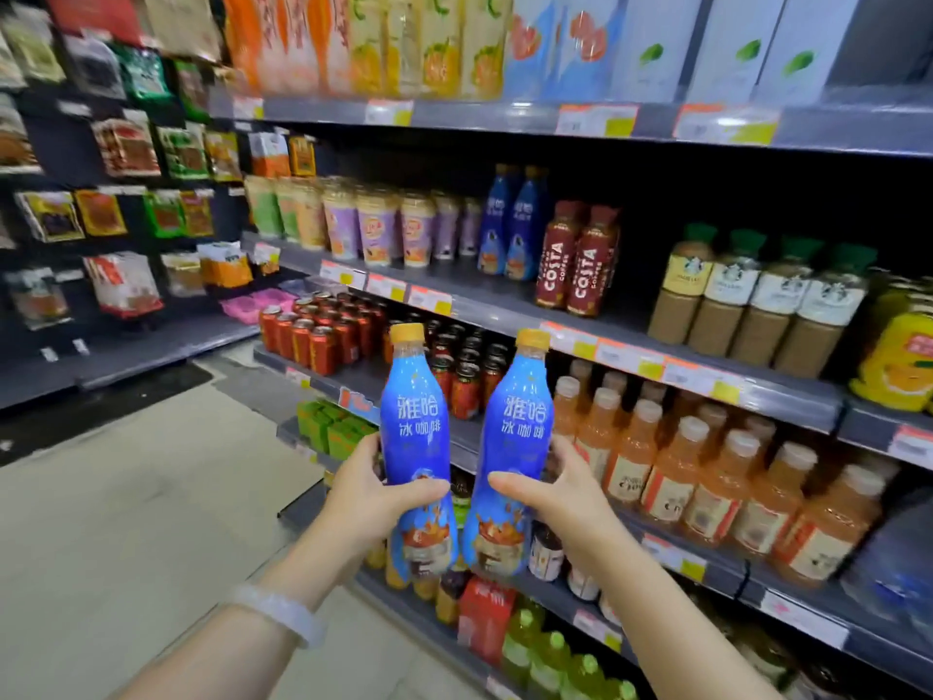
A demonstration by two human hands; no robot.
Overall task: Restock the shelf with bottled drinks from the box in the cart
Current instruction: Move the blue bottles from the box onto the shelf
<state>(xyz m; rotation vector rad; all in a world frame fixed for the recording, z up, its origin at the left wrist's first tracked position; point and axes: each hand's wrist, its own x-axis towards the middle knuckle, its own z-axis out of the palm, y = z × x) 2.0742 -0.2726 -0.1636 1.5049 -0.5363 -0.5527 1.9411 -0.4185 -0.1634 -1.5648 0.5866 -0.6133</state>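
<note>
Carry step: left hand and right hand each wrap a blue bottle. Next, I judge, shelve beside matching bottles.

From my feed, the fingers of the left hand and the right hand wrap behind the two blue bottles, so I see only the thumbs across the fronts. The bottles cover part of the dark cans on the shelf behind them. The price tags on the shelf edges are too blurred for me to read. The hanging snack packets at far left are smeared, and the yellow bottles are cut off at the right edge.
</note>
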